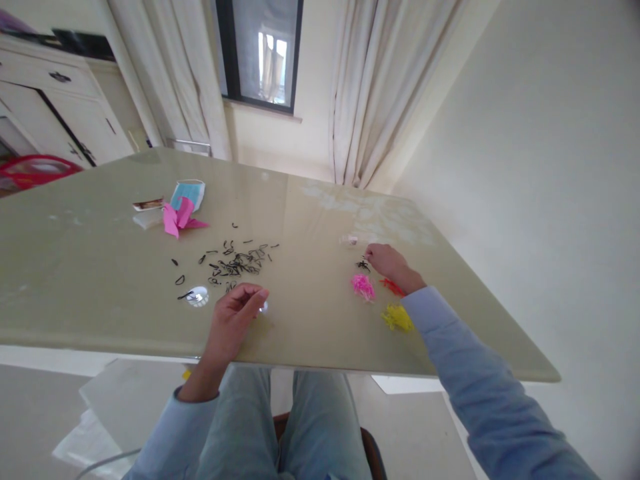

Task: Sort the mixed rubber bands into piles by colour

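My left hand (236, 315) is above the near part of the table, thumb and fingers closed together. What it holds, if anything, is too small to make out. Just beyond it lies a loose scatter of small black bands (243, 262). On the right, my right hand (389, 261) reaches out with its fingers closed, right beside a little black pile (363, 265). Its fingertips are mostly hidden, so I cannot see what is in them. Around its wrist are a pink pile (363, 287), a yellow pile (397, 318) and a red pile (393, 287), partly covered by the arm.
A clear plastic piece (349, 240) lies beyond the right hand. Toward the far left are a blue face mask (188, 195), folded pink paper (181, 217) and a small packet (149, 205). The glossy table (310, 333) has its front edge close to my legs.
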The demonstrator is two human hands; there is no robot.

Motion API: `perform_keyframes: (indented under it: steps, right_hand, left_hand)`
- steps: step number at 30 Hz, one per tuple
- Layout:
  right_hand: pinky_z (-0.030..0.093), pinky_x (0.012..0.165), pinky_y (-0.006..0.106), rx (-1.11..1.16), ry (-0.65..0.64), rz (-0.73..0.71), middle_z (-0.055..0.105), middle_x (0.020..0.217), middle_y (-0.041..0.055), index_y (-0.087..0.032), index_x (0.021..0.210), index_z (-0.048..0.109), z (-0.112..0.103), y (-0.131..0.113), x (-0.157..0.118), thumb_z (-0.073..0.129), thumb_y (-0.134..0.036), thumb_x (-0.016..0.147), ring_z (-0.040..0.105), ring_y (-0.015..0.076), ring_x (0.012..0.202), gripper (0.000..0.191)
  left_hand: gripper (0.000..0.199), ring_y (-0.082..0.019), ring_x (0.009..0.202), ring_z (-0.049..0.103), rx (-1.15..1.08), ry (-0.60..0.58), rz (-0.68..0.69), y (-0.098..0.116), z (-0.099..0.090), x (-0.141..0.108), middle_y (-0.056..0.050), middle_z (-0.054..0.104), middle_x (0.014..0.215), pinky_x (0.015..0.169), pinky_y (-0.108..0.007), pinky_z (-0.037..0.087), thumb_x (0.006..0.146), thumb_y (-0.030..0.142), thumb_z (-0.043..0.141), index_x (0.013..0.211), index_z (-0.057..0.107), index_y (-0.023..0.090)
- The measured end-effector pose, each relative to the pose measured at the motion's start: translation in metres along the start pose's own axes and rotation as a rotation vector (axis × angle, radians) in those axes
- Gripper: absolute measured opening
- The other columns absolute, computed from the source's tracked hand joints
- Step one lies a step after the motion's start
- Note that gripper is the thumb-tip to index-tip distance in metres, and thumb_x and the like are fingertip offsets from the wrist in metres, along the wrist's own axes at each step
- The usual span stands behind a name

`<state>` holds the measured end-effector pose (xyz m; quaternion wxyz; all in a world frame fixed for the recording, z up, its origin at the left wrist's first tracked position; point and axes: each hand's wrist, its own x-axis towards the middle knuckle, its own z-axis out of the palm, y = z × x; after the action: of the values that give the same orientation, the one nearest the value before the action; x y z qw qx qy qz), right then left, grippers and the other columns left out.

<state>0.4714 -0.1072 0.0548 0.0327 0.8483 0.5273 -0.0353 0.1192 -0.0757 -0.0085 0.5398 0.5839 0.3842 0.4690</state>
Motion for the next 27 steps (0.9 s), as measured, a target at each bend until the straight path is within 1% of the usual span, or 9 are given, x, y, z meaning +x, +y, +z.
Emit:
perform_keyframes:
  steps: [5, 8, 13, 16, 21, 27]
  right_hand:
    - [0.041, 0.070, 0.024, -0.003, -0.021, -0.065, 0.074, 0.106, 0.0109, -0.019, 0.097, 0.075, 0.006, 0.003, 0.005, 0.053, -0.014, 0.089, 0.066, 0.0188, 0.093, 0.024]
    - [0.041, 0.071, 0.023, -0.002, -0.019, -0.078, 0.075, 0.103, 0.0091, -0.020, 0.095, 0.075, 0.006, 0.005, 0.004, 0.054, -0.015, 0.089, 0.065, 0.0184, 0.092, 0.022]
    - [0.042, 0.074, 0.025, 0.000, 0.008, -0.063, 0.073, 0.106, 0.0097, -0.019, 0.099, 0.074, 0.001, 0.010, 0.001, 0.051, -0.016, 0.091, 0.064, 0.0198, 0.096, 0.024]
    - [0.042, 0.073, 0.025, 0.001, -0.009, -0.051, 0.074, 0.105, 0.0099, -0.018, 0.101, 0.073, -0.001, 0.013, -0.001, 0.059, -0.019, 0.087, 0.065, 0.0206, 0.095, 0.020]
    - [0.043, 0.071, 0.025, -0.004, -0.048, -0.046, 0.074, 0.102, 0.0111, -0.017, 0.102, 0.074, 0.004, 0.014, 0.000, 0.068, -0.020, 0.080, 0.066, 0.0219, 0.092, 0.023]
    - [0.042, 0.070, 0.024, -0.016, -0.030, -0.062, 0.075, 0.105, 0.0095, -0.020, 0.099, 0.076, 0.008, 0.013, 0.001, 0.060, -0.013, 0.083, 0.067, 0.0215, 0.095, 0.023]
  left_hand:
    - [0.021, -0.009, 0.053, 0.046, -0.010, -0.007, -0.001, -0.001, 0.000, 0.000, 0.004, 0.054, 0.058, 0.050, -0.019, 0.038, 0.078, 0.037, 0.070, 0.072, 0.064, 0.018]
    - [0.021, -0.009, 0.052, 0.046, -0.016, -0.011, -0.002, -0.001, 0.000, 0.000, 0.004, 0.055, 0.058, 0.050, -0.019, 0.039, 0.078, 0.037, 0.070, 0.072, 0.064, 0.018]
    - [0.022, -0.009, 0.052, 0.046, -0.030, -0.005, -0.008, 0.000, 0.001, 0.000, 0.003, 0.055, 0.058, 0.049, -0.019, 0.039, 0.077, 0.038, 0.071, 0.071, 0.064, 0.018]
    - [0.021, -0.009, 0.052, 0.046, -0.038, -0.005, -0.020, 0.000, 0.001, 0.001, 0.003, 0.056, 0.059, 0.049, -0.019, 0.039, 0.076, 0.038, 0.071, 0.072, 0.065, 0.018]
    - [0.021, -0.008, 0.053, 0.046, -0.035, -0.001, -0.028, 0.000, 0.001, 0.001, 0.004, 0.056, 0.059, 0.049, -0.018, 0.039, 0.076, 0.037, 0.071, 0.072, 0.064, 0.018]
    - [0.021, -0.008, 0.053, 0.046, -0.030, -0.014, -0.014, -0.001, 0.000, 0.000, 0.003, 0.056, 0.059, 0.050, -0.019, 0.038, 0.078, 0.036, 0.071, 0.072, 0.064, 0.017]
